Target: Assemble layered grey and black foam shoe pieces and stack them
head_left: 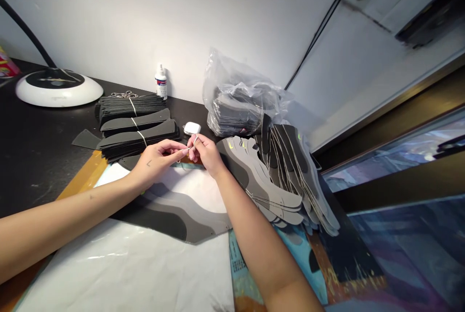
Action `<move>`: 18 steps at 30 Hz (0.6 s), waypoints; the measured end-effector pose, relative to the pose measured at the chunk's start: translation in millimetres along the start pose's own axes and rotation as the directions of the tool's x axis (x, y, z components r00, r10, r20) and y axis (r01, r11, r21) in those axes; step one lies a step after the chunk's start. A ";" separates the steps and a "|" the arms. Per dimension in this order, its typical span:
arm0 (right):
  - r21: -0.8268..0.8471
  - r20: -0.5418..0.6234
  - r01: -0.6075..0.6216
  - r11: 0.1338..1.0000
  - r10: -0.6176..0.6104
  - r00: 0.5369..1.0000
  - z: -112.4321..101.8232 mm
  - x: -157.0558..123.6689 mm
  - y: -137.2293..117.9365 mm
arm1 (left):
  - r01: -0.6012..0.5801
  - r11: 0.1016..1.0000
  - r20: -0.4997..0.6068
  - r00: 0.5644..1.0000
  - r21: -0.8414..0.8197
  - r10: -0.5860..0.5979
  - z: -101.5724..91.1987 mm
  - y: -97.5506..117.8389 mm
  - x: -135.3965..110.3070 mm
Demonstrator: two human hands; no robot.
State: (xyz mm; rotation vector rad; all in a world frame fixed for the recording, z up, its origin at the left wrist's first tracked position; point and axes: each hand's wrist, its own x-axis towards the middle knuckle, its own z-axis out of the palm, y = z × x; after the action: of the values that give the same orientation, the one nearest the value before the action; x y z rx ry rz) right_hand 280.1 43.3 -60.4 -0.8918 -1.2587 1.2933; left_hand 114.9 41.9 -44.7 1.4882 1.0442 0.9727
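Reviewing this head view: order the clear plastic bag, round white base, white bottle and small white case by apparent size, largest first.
The clear plastic bag and round white base look alike, unranked; then white bottle; then small white case.

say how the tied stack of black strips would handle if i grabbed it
The tied stack of black strips would probably lift as one bundle, since white string binds it. The thin strips look flexible, so the ends may sag. It likely feels light for its size, if they're foam or rubber, though the material is hard to tell.
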 end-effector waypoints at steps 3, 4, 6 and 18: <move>0.069 0.039 0.010 0.998 -0.013 0.999 -1.6 -1.6 -1.8 | -0.002 1.000 -0.021 1.000 -0.025 0.002 0.6 0.7 0.1; 0.096 0.043 0.010 0.995 -0.015 0.999 -2.4 -2.1 -2.5 | -0.005 0.999 -0.031 0.999 -0.042 0.004 0.8 0.9 0.2; 0.154 0.024 0.007 0.988 -0.011 1.000 -3.7 -3.2 -4.4 | -0.013 0.995 -0.054 0.999 -0.095 0.008 1.4 1.7 0.4; -0.046 0.006 0.045 0.998 -0.045 0.999 4.3 -3.3 -4.5 | -0.058 0.983 -0.089 0.995 -0.174 0.043 -0.5 -2.3 3.0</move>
State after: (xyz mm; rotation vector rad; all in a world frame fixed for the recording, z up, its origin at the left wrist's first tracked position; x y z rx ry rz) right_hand 277.2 38.8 -55.8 -0.8885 -1.3104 1.2364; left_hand 115.0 45.2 -46.7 1.3428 0.9576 1.1434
